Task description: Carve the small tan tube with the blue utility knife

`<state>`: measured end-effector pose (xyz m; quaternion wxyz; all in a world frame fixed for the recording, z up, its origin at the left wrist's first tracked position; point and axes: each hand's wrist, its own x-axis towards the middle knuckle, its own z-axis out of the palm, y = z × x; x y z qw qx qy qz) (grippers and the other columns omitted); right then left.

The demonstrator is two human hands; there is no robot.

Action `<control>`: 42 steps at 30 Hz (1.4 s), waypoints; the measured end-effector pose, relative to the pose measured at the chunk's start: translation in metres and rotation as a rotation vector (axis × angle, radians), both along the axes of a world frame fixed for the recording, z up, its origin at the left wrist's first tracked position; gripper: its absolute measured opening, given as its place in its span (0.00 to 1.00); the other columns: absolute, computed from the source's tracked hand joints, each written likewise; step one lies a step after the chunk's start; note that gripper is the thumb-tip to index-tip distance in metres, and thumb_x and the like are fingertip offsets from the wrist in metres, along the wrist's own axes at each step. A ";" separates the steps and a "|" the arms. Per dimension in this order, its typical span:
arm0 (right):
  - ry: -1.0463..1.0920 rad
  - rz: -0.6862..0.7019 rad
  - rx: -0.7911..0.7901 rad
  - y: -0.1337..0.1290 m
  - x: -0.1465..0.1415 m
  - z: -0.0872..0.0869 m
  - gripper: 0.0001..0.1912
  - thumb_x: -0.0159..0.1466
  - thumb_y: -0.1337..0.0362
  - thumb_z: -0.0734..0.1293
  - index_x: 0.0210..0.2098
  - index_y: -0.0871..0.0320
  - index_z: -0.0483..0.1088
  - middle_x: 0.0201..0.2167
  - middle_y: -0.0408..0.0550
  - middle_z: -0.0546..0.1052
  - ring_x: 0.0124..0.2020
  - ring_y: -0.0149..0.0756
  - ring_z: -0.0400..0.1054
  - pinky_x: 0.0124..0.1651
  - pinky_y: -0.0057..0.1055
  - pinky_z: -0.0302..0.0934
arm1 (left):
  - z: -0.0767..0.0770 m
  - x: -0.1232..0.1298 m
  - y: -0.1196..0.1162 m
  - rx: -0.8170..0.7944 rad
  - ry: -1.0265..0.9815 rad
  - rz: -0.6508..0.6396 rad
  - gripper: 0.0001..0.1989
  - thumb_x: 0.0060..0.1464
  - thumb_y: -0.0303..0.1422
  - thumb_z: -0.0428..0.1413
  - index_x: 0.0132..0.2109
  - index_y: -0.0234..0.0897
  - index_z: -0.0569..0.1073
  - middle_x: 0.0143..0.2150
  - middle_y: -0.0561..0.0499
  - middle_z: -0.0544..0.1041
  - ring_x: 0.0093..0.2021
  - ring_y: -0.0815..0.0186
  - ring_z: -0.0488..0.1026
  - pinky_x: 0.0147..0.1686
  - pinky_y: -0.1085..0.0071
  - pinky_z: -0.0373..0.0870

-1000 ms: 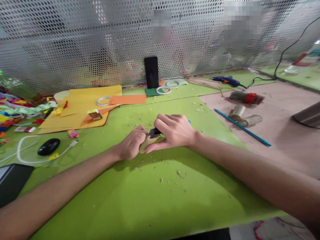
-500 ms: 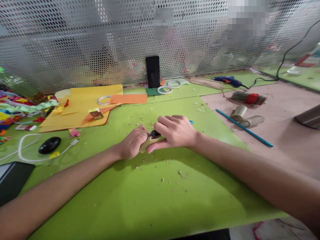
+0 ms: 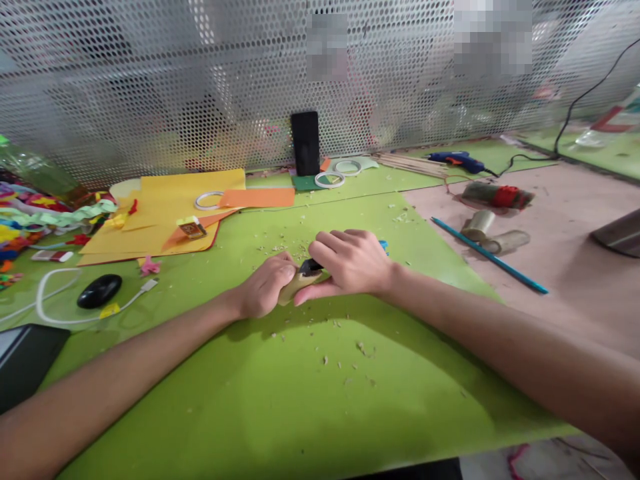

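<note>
Over the green table [image 3: 280,380], my left hand [image 3: 265,285] is closed around a short, pale piece of bamboo [image 3: 291,291], most of it hidden by the fingers. My right hand [image 3: 353,263] is wrapped round a knife with a dark blade [image 3: 309,267], and the blade touches the bamboo's upper side. A blue end of the tool shows past the knuckles; the rest of its handle is hidden. The right thumb lies along the bamboo's near side. Small pale shavings [image 3: 361,348] are scattered in front of and behind both hands.
Yellow paper sheets [image 3: 195,181], a small box [image 3: 192,228] and a black mouse [image 3: 99,291] lie left. A phone [image 3: 305,143] leans on the perforated screen [image 3: 240,87]. To the right are a blue pencil [image 3: 490,255], bamboo tubes [image 3: 506,241] and a glue gun [image 3: 457,160].
The right hand and blade have shifted very slightly, and more of the tool's blue end shows behind the hand. The left hand keeps its hold on the bamboo.
</note>
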<state>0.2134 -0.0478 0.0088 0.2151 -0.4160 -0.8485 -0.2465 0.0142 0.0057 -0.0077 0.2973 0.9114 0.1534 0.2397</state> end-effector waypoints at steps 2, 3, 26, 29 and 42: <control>-0.006 -0.007 0.002 0.000 0.000 0.000 0.36 0.59 0.31 0.47 0.28 0.57 0.65 0.22 0.41 0.64 0.21 0.28 0.55 0.24 0.31 0.37 | 0.000 0.000 0.000 0.002 -0.003 -0.005 0.22 0.63 0.39 0.34 0.22 0.39 0.57 0.22 0.49 0.68 0.27 0.64 0.65 0.37 0.61 0.69; -0.008 -0.001 0.006 0.000 0.000 0.000 0.36 0.59 0.31 0.48 0.28 0.57 0.65 0.22 0.41 0.64 0.21 0.28 0.55 0.24 0.31 0.37 | 0.000 0.000 0.000 0.002 -0.001 -0.006 0.22 0.63 0.39 0.33 0.22 0.39 0.57 0.23 0.49 0.68 0.27 0.64 0.65 0.37 0.61 0.69; 0.066 -0.017 -0.012 0.000 -0.004 -0.005 0.34 0.59 0.32 0.51 0.24 0.58 0.62 0.18 0.39 0.66 0.19 0.26 0.57 0.23 0.29 0.36 | -0.003 -0.001 0.003 -0.165 -0.070 0.005 0.23 0.64 0.40 0.37 0.26 0.37 0.65 0.23 0.51 0.68 0.25 0.66 0.65 0.30 0.66 0.66; 0.082 -0.078 -0.039 0.001 -0.003 -0.001 0.35 0.58 0.31 0.51 0.27 0.58 0.64 0.19 0.40 0.67 0.19 0.26 0.57 0.23 0.29 0.36 | -0.006 -0.001 0.002 -0.313 -0.088 0.031 0.23 0.64 0.41 0.38 0.26 0.36 0.66 0.21 0.53 0.67 0.21 0.69 0.62 0.24 0.70 0.62; 0.179 -0.346 -0.253 -0.001 -0.003 0.009 0.40 0.57 0.29 0.46 0.39 0.58 0.65 0.30 0.47 0.73 0.24 0.30 0.61 0.26 0.29 0.34 | -0.002 0.003 -0.001 -0.497 -0.192 0.159 0.14 0.62 0.41 0.41 0.35 0.38 0.64 0.27 0.54 0.63 0.25 0.70 0.60 0.25 0.71 0.61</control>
